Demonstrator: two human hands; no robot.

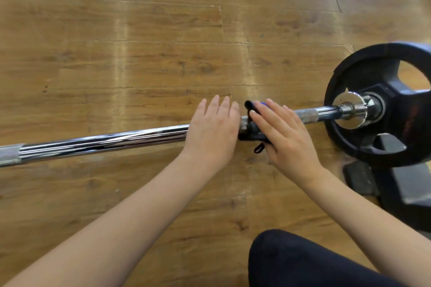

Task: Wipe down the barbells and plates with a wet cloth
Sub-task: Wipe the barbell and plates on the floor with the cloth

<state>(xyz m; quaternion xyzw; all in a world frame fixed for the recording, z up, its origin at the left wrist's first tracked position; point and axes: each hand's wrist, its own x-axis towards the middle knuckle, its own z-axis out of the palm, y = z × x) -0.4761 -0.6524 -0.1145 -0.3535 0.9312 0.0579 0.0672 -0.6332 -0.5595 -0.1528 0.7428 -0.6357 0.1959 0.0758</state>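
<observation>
In the head view, the barbell [105, 141] lies across the wooden floor [140, 42], running from 9 o'clock toward 3 o'clock. At the 3 o'clock end one black plate [363, 135] sits on its sleeve. A small dark cloth [250, 130], with a bit of blue, is wrapped on the bar just right of the frame centre.

The left hand [213, 130] lies flat over the bar with straight fingers; it grasps nothing. The right hand [285, 133] also has its fingers straight and presses the cloth down on the bar, not curled around it. The two hands are just beside each other.

My judgement is that the wiping is in progress on the bar shaft near the plate. The long chrome part toward 9 o'clock looks shiny, but I cannot tell if it is already wiped. The plate and the sleeve do not look touched yet, so these seem left to do.

Count: one barbell, one plate in view, one cloth, two hands. A dark knee [303, 261] is at 5 o'clock, and a dark stand [396, 189] is under the plate.
</observation>
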